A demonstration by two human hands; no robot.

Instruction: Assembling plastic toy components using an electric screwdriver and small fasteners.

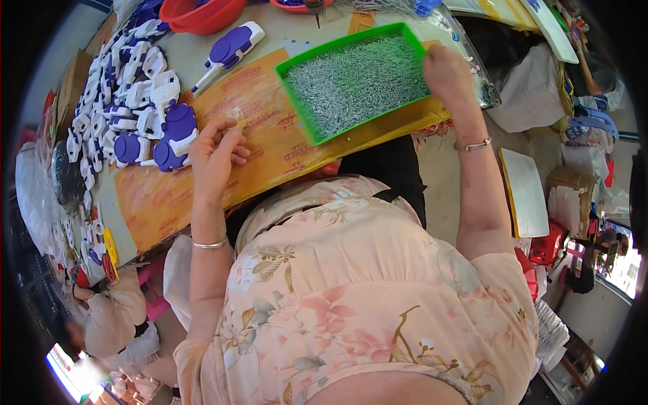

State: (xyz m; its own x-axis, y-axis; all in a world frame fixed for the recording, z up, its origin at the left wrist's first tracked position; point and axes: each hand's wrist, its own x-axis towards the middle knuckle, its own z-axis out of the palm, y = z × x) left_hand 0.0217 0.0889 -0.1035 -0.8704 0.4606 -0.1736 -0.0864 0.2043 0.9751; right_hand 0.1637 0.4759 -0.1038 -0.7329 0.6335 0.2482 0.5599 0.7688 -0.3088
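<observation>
A shallow green tray full of small silver screws sits tilted across the far right of the table. My right hand is closed on the tray's right rim. Over the orange-brown taped sheet, my left hand has loosely curved fingers held apart, with nothing visible in them. Just left of that hand are round purple-and-white plastic parts. Beyond it, a single purple-and-white plastic piece with a narrow stem lies by itself.
A large heap of white and purple plastic parts covers the table's left side. Red basins stand at the far edge, near a dark-tipped tool. A yellow cutter lies at the left. Another person sits at lower left.
</observation>
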